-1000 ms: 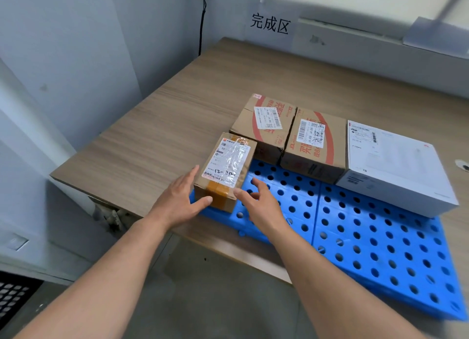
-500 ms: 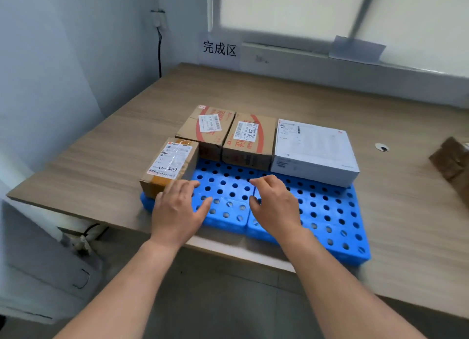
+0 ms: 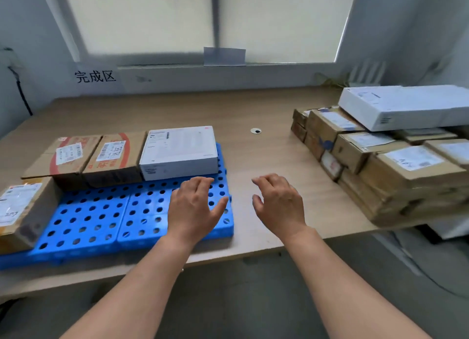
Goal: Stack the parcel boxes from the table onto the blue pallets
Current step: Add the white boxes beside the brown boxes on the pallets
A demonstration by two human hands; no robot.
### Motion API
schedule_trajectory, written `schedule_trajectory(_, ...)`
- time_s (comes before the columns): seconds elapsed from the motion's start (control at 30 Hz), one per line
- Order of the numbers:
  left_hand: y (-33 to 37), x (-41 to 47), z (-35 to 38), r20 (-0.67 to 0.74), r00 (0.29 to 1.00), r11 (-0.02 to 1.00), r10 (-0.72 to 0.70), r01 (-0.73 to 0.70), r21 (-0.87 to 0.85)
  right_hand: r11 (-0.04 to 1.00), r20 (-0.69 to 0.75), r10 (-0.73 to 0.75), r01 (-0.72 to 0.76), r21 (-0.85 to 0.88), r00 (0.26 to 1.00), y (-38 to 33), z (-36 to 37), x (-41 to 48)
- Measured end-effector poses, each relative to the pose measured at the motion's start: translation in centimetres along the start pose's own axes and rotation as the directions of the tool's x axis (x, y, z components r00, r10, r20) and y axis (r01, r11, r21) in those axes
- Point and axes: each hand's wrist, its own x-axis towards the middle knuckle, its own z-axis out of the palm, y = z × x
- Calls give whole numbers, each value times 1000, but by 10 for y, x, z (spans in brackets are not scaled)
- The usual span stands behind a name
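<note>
Loosely spread, left hand (image 3: 195, 209) and right hand (image 3: 279, 206) hover empty by perforated blue pallets (image 3: 88, 219)

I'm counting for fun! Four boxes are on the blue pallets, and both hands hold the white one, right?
Not quite: the head view shows the left hand and right hand open, holding nothing. The white box sits on the blue pallets, one of four there.
</note>
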Motion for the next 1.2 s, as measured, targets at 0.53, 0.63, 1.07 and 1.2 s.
schedule_trajectory(0.53, 236, 59, 87, 36, 958, 945, 283, -272, -183, 946, -119, 252, -271, -180, 960, 228, -96, -42)
schedule_trajectory(0.63, 264, 76, 99, 44, 948, 931, 315, -300, -209, 929, -137, 285, -308, -203, 949, 258, -104, -40)
schedule_trajectory(1.07, 373, 197, 172, 19, 962, 918, 272, -253, -306, 881, -58, 409, -410, -236, 911, 409, -117, 23)
schedule_trajectory(1.2, 390, 239, 190, 12, 979, 921, 205, -188, -340, 880, -64, 434, -438, -185, 898, 449, -113, 52)
